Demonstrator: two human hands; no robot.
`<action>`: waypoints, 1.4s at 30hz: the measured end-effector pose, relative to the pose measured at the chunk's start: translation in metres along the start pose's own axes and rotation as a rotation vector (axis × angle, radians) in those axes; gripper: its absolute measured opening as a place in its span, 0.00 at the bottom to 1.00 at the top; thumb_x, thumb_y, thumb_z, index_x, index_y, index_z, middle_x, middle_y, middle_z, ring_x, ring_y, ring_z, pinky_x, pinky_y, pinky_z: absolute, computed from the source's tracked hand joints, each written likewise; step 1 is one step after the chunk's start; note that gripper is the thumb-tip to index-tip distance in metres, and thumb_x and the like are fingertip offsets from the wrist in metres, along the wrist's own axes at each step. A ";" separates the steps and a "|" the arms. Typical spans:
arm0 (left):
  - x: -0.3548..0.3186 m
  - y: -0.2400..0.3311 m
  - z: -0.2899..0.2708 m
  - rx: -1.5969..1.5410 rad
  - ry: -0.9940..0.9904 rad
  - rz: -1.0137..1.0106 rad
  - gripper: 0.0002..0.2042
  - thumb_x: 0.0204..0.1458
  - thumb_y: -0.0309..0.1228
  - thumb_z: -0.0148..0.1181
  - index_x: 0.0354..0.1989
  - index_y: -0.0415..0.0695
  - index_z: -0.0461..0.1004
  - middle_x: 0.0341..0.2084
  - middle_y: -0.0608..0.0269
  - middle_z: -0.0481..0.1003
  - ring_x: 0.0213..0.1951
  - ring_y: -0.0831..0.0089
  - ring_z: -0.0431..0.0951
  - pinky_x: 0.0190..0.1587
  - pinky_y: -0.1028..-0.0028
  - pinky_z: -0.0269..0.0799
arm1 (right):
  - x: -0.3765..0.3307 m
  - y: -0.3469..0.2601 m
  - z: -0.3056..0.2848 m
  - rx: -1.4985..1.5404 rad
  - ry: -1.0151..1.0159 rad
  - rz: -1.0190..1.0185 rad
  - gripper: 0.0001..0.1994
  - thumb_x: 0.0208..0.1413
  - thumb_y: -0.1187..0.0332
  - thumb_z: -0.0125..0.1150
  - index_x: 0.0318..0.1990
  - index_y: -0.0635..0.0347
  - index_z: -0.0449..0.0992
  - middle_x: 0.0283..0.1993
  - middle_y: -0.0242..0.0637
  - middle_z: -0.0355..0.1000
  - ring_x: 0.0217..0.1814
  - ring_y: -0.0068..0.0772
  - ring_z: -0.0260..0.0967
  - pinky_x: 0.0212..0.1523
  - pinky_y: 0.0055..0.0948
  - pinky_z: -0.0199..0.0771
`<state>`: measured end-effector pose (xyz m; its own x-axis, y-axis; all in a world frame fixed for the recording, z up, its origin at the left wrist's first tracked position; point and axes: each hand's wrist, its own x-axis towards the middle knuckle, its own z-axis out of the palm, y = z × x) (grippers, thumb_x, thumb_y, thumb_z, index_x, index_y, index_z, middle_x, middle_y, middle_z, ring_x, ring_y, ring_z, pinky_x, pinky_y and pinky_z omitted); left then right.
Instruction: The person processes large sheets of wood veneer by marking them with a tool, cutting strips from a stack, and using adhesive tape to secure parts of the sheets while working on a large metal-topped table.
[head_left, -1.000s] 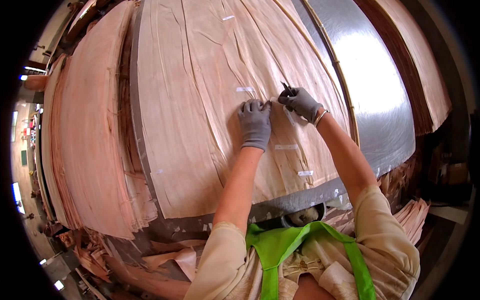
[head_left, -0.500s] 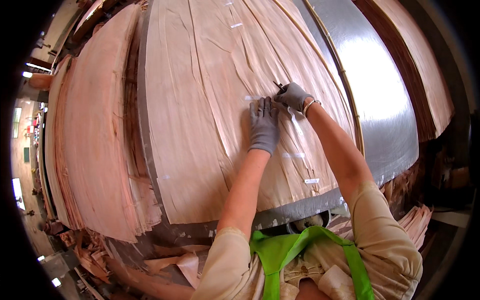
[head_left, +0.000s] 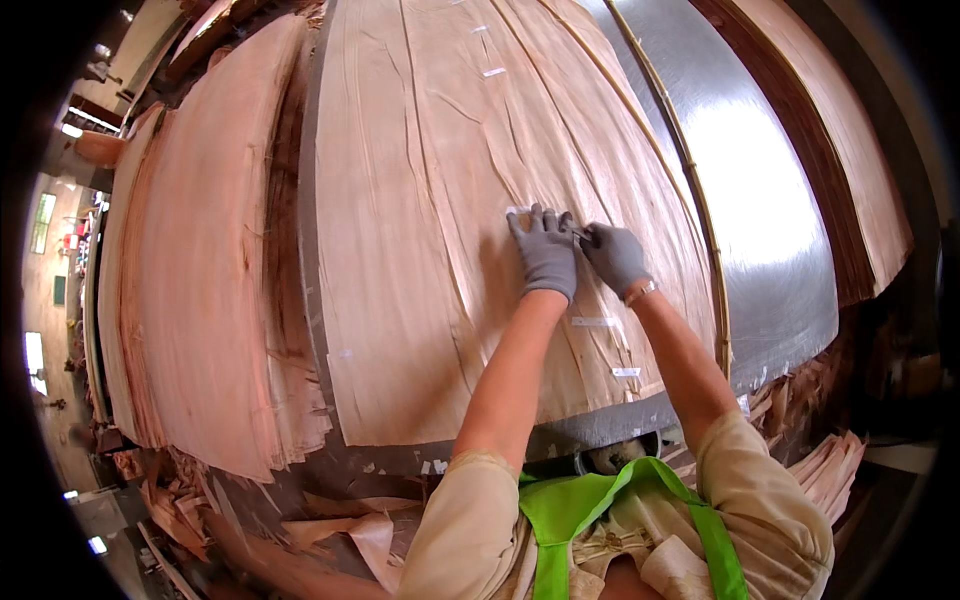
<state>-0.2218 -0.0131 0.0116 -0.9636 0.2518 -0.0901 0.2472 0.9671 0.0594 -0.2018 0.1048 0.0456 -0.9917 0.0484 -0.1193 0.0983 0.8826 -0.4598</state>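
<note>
A wide sheet of pale wood veneer (head_left: 400, 280) lies in front of me, with long lengthwise splits and wrinkles. My left hand (head_left: 547, 258), in a grey glove, rests flat on it with the fingers spread. Its fingertips lie by a short strip of white tape (head_left: 517, 210). Close beside it, my gloved right hand (head_left: 614, 258) pinches a slim dark tool (head_left: 580, 233); its kind cannot be made out. More tape pieces stick to the veneer nearer me, one strip (head_left: 595, 322) below the right hand and another (head_left: 626, 372) toward the near edge.
A thick stack of reddish veneer (head_left: 200, 250) stands to the left. Right of the sheet, a long thin pole (head_left: 690, 160) lies along a shiny grey surface (head_left: 770, 200). Another veneer stack (head_left: 850, 150) is farther right. Torn veneer scraps (head_left: 370, 540) lie below the near edge.
My right hand has come nearer to me and close against the left fingers. A tape strip that hung below it is hidden or gone. The view has shifted slightly.
</note>
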 end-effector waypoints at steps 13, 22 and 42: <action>-0.020 0.010 -0.007 -0.074 0.011 -0.055 0.27 0.50 0.34 0.45 0.63 0.61 0.57 0.65 0.57 0.49 0.66 0.57 0.46 0.62 0.43 0.35 | -0.118 0.101 -0.026 1.410 0.148 0.538 0.07 0.56 0.63 0.57 0.34 0.56 0.72 0.20 0.25 0.66 0.12 0.14 0.51 0.12 0.18 0.52; -0.016 0.016 0.001 0.001 0.029 -0.063 0.26 0.52 0.38 0.42 0.63 0.65 0.56 0.65 0.63 0.50 0.67 0.59 0.45 0.62 0.45 0.35 | -0.198 0.157 -0.065 1.549 0.339 0.500 0.06 0.59 0.61 0.54 0.33 0.50 0.68 0.21 0.23 0.62 0.11 0.14 0.48 0.12 0.17 0.50; -0.283 0.005 -0.003 -0.212 0.195 -0.028 0.36 0.53 0.49 0.46 0.66 0.41 0.46 0.67 0.48 0.40 0.68 0.54 0.40 0.66 0.54 0.30 | -0.241 0.028 -0.070 1.034 -0.370 0.102 0.08 0.53 0.67 0.61 0.33 0.62 0.73 0.20 0.27 0.66 0.19 0.16 0.61 0.19 0.17 0.59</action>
<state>0.0521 -0.0797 0.0404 -0.9763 0.1938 0.0967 0.2130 0.9397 0.2676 0.0341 0.1506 0.1234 -0.9058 -0.1965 -0.3754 0.3717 0.0568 -0.9266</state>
